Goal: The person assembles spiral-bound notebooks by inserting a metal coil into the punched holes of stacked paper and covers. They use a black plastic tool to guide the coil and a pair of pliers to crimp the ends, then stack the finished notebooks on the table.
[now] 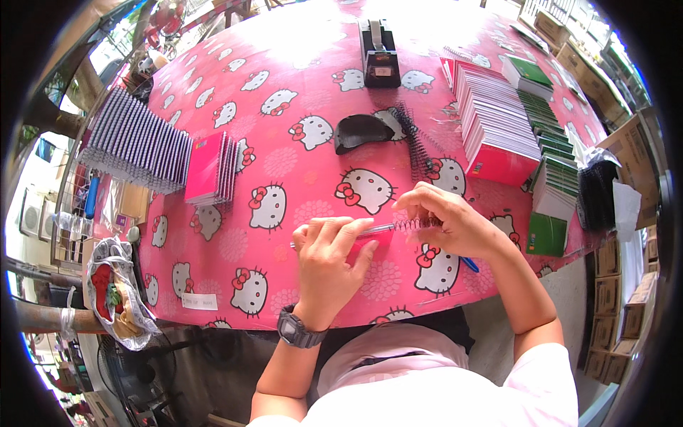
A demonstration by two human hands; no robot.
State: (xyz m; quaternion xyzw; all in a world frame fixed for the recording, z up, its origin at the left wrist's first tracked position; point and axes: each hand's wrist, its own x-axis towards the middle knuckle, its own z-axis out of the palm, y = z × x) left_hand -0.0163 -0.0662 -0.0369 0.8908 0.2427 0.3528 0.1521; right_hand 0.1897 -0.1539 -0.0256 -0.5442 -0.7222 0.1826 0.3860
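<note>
Left hand (329, 260) presses flat on a pink notebook (376, 240); right hand's (445, 219) grip pinches its wire spiral (411, 225).

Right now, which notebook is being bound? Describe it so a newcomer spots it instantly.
Start at the pink cartoon-cat tablecloth and go to its near edge, where both hands meet. Under the left hand lies a pink notebook, with the right hand at a black spiral coil on its top edge. Unlike the stacked notebooks, it lies alone and flat.
</note>
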